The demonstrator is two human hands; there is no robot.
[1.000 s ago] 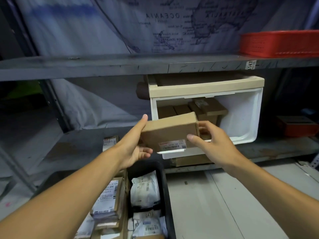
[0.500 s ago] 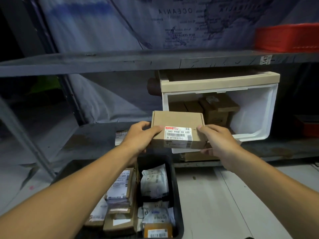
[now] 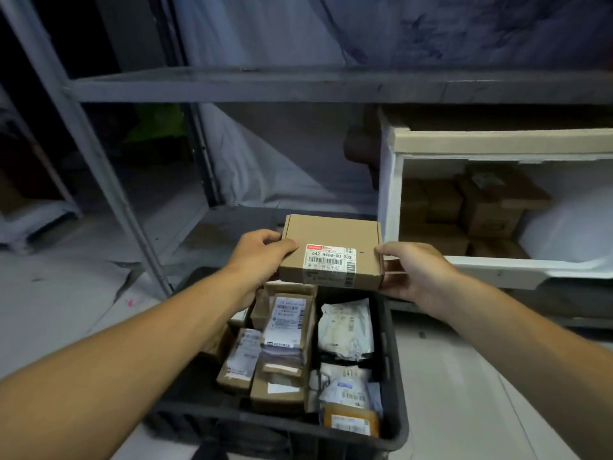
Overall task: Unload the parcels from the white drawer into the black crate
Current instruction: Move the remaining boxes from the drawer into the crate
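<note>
A flat brown cardboard parcel [image 3: 331, 240] with a white barcode label hangs level above the far end of the black crate [image 3: 394, 376]. My left hand [image 3: 262, 254] grips its left edge, thumb on top. My right hand [image 3: 414, 270] grips its right edge the same way. The crate below holds several boxed and bagged parcels [image 3: 285, 330]. The white drawer [image 3: 391, 194] stands pulled out on the shelf at the right, with several brown boxes [image 3: 487, 207] inside.
A grey metal shelf rack [image 3: 232, 84] spans the view, with an upright post [image 3: 109, 180] at the left of the crate. Pale sheeting hangs behind the rack. Light floor lies to the right of the crate.
The parcel has tipped flat, label up, and come down and towards me from the drawer front to above the crate. Both hands kept their hold on it.
</note>
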